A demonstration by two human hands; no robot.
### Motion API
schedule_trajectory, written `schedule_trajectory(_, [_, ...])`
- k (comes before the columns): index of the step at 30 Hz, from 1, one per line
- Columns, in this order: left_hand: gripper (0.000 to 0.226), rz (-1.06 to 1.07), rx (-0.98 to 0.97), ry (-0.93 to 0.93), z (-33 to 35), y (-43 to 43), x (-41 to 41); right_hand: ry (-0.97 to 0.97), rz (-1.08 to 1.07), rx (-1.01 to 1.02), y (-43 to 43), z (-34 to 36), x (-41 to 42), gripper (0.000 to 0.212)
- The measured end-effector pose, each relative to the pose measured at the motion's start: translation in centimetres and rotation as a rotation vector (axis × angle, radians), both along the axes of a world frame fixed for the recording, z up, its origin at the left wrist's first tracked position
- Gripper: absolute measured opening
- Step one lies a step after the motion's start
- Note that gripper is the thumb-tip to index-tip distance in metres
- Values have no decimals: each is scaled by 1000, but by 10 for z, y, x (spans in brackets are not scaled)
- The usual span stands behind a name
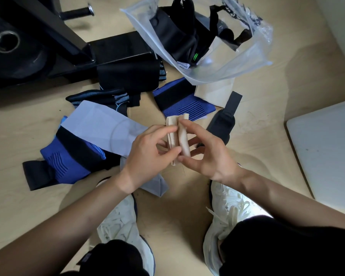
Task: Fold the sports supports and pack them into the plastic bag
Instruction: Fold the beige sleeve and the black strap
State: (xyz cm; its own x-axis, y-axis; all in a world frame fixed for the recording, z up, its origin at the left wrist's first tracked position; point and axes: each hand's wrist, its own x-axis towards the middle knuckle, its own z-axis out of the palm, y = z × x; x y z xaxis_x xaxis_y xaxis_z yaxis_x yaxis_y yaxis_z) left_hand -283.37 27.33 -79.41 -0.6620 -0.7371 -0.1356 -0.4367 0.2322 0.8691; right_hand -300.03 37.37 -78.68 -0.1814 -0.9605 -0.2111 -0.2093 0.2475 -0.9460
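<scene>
Pale wooden floor (257, 136) carries everything; at its far side lies the plastic bag (217, 73), mouth gaping toward the person, with dark supports inside; between bag and shoes lie loose supports, a pale grey one (100, 124) against a blue support (68, 162) at the left, and a second blue piece (185, 104) near the bag; above them the left hand (149, 154) and right hand (207, 156) each pinch the beige support (182, 136) between thumb and fingertips, holding it off the floor, doubled into a narrow upright strip; the fold looks springy, so it would likely open if either pinch loosens; the bag's limp wall may also snag it on entry, since neither hand is free to steady the mouth.
</scene>
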Motion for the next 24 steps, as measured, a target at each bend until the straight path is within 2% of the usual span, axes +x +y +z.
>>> schedule_trajectory(5, [55, 80, 31, -10, 8, 1, -2, -102, 38, 12, 2, 8, 1, 83])
schedule_trajectory(10, [44, 159, 86, -19, 7, -1, -4, -174, 34, 19, 3, 5, 2, 74])
schedule_trajectory(14, [36, 166, 360, 105, 4, -10, 0, -177, -70, 14, 2, 0, -2, 53])
schedule_trajectory(16, [38, 131, 490, 177, 6, -13, 3, -204, -106, 28, 0, 0, -5, 52])
schedule_trajectory(18, [42, 89, 561, 204, 10, -15, 4, -310, -110, 43, -2, 1, -7, 56])
schedule_trajectory(20, [48, 64, 551, 214, 13, -14, 4, -352, -108, 51, -3, 1, -7, 60])
schedule_trajectory(24, [55, 33, 402, 201, 19, -9, 1, -284, -128, 53, -6, 4, -7, 61])
